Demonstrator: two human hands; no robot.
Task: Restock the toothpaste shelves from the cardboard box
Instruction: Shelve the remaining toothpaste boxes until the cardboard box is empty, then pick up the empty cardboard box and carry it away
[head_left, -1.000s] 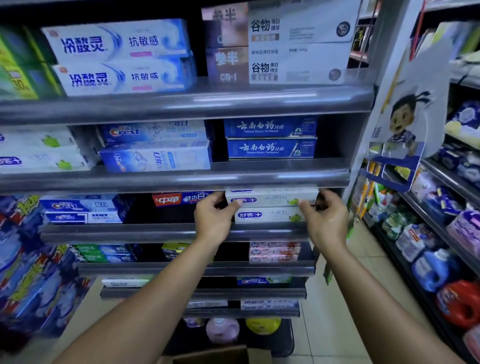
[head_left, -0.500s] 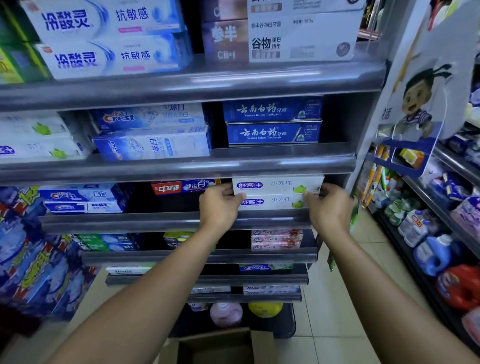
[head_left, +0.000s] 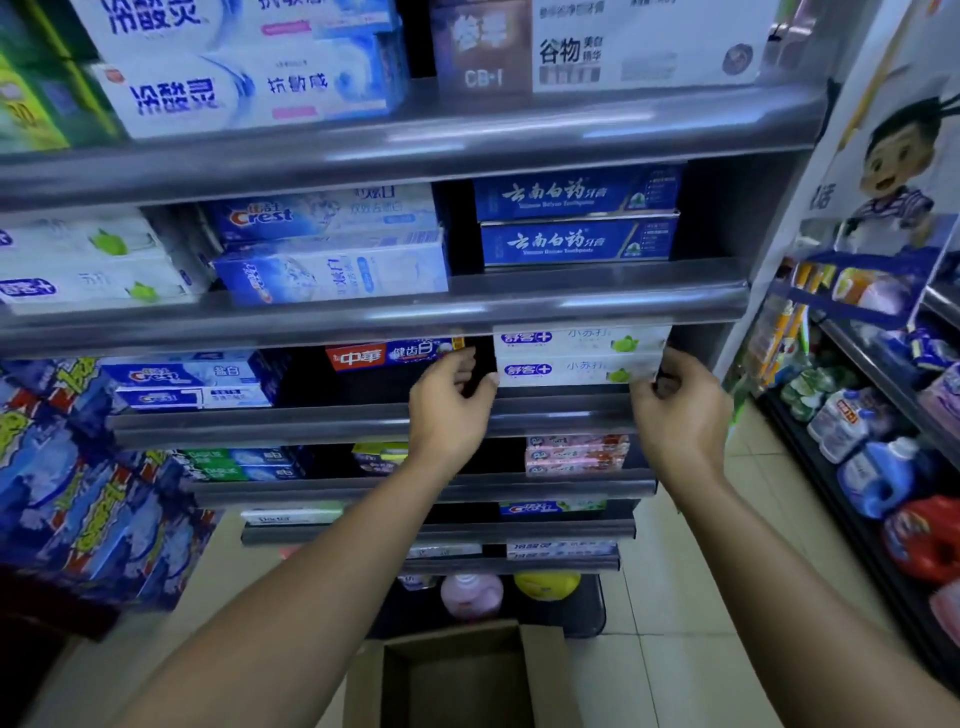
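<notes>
Grip: L hand (head_left: 451, 402), R hand (head_left: 680, 410), toothpaste cartons (head_left: 576, 366)

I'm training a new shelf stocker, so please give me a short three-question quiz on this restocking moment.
1. True or false: the left hand and the right hand hold opposite ends of the two stacked white toothpaste boxes.
2. What sits on the shelf directly above that stack? A) blue boxes B) green bottles C) yellow bags
3. Fill in: the open cardboard box stands on the ____ under the arms.

Key: 1 true; 2 A; 3 floor.
</notes>
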